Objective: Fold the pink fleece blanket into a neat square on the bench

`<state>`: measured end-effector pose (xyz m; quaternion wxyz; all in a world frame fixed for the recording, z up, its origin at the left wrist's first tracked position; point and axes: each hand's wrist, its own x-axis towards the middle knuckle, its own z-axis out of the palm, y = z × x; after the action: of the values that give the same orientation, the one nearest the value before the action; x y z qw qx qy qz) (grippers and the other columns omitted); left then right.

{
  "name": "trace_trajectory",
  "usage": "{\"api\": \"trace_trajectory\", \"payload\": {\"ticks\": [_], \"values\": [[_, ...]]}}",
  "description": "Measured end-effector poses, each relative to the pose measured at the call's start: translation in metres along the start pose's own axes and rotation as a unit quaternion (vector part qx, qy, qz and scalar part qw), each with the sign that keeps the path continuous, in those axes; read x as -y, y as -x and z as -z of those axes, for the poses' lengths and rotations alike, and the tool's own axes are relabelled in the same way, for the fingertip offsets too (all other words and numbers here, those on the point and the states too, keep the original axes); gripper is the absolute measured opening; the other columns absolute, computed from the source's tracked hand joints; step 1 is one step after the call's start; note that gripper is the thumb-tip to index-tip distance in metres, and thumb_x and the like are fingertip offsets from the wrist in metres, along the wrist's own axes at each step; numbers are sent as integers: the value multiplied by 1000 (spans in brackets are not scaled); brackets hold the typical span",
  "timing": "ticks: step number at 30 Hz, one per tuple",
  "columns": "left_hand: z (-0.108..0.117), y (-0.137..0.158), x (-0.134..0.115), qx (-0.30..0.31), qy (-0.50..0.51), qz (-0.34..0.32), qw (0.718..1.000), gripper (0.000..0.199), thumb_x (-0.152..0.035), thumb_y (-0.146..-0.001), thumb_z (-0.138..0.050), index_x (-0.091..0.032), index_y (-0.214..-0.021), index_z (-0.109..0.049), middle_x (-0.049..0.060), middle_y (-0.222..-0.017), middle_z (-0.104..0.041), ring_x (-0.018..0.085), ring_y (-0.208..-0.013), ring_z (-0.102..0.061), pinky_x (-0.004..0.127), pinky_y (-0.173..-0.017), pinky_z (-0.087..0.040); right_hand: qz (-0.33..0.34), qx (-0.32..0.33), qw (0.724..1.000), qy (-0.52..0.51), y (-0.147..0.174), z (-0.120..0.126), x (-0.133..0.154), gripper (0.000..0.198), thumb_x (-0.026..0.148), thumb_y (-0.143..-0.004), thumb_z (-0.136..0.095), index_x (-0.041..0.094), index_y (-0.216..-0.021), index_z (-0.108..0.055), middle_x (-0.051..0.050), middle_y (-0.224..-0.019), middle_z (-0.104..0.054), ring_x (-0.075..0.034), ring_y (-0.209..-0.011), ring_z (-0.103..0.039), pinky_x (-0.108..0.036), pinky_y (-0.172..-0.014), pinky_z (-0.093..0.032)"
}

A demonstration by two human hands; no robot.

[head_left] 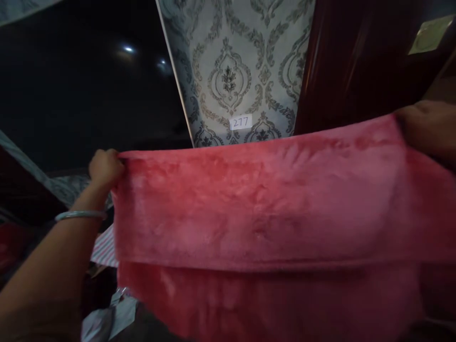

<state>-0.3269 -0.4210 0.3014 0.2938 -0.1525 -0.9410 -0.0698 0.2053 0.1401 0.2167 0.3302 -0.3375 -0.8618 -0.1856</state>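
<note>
The red-pink cloth (249,209) hung in the air between the person's two hands, spread across the middle and right of the view. The left hand (106,167) was clenched around its upper left corner, thumb side toward the cloth; the right hand (427,121), dim and cut by the frame, appeared to pinch the upper edge near the right. Gripping it so far apart seemed to be what kept that top edge taut and nearly straight, rising a little toward the right, while the weight let the rest drop. A front layer ended in a level hem, and a longer layer showed below it, so the cloth was probably doubled over. A pale bracelet (81,215) circled the left wrist. No surface carried the cloth as far as could be seen; below its lower left edge lay striped fabric (106,249) and some whitish items (123,317), too dim to name. Beyond stood a patterned wall (228,61) bearing a label (241,122) reading 277, between a glossy black panel (81,99) with light reflections and a dark red panel (338,71) with a yellowish sticker (431,34).
</note>
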Motion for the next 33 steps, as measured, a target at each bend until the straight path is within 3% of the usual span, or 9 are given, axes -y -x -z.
{"api": "trace_trajectory", "payload": {"ticks": [3,6,8,13,17,22,26,29,33], "values": [[-58,-3,-40,4,5,-5,1000,41,-24,-93,-40,-2,-123,-57,25,-127,-54,34,-114,-55,49,-93,-48,-23,27,999,36,-41,-51,37,64,45,-105,-16,6,-102,-67,-26,-120,-63,-26,-110,-59,-42,-79,-40],[-121,3,-75,15,0,-3,1000,45,-20,-92,-44,-4,-134,-48,28,-136,-47,38,-126,-48,51,-97,-44,-61,24,998,-11,-37,-103,84,42,30,-103,-37,2,-117,-65,-26,-120,-64,-31,-117,-55,-44,-85,-40],[-159,14,-87,52,-2,-18,999,47,-18,-89,-49,-8,-134,-49,27,-135,-48,37,-126,-49,50,-97,-45,-64,76,992,-71,-16,-134,118,35,19,-96,-47,2,-122,-64,-26,-121,-64,-32,-113,-59,-45,-87,-45],[-220,64,-61,201,1,-91,975,37,-25,-89,-49,-6,-118,-63,25,-121,-61,34,-114,-59,43,-92,-49,131,180,948,-229,79,-171,176,35,25,-94,-45,12,-115,-70,-17,-120,-69,-29,-114,-63,-46,-102,-49],[-224,118,-10,228,16,-134,964,35,-24,-92,-44,-12,-114,-67,16,-120,-67,24,-112,-62,32,-99,-46,168,143,939,-263,164,-161,179,41,42,-96,-41,26,-125,-64,-10,-125,-68,-29,-113,-66,-49,-95,-57],[-209,183,40,167,99,-158,968,38,-26,-92,-41,-14,-121,-63,14,-122,-67,25,-112,-61,37,-102,-46,210,62,943,-252,225,-146,165,61,47,-91,-47,46,-150,-32,-4,-128,-67,-31,-111,-66,-52,-82,-62],[-195,201,47,155,79,-60,983,39,-24,-91,-43,-13,-123,-62,16,-126,-65,28,-118,-58,41,-103,-44,204,40,951,-228,232,-146,159,48,37,-93,-41,35,-141,-50,-9,-120,-70,-31,-104,-69,-50,-82,-60],[-191,192,43,172,50,12,984,40,-24,-91,-42,-9,-123,-63,20,-124,-65,29,-117,-59,41,-103,-43,170,56,964,-196,226,-149,160,44,35,-93,-36,19,-120,-67,-16,-113,-72,-32,-99,-70,-49,-84,-59],[-195,175,41,194,34,77,977,39,-28,-91,-44,-5,-115,-66,25,-115,-67,32,-109,-64,39,-90,-49,124,98,974,-165,212,-143,169,49,33,-90,-32,12,-111,-71,-17,-108,-73,-31,-97,-69,-45,-83,-58]]}}
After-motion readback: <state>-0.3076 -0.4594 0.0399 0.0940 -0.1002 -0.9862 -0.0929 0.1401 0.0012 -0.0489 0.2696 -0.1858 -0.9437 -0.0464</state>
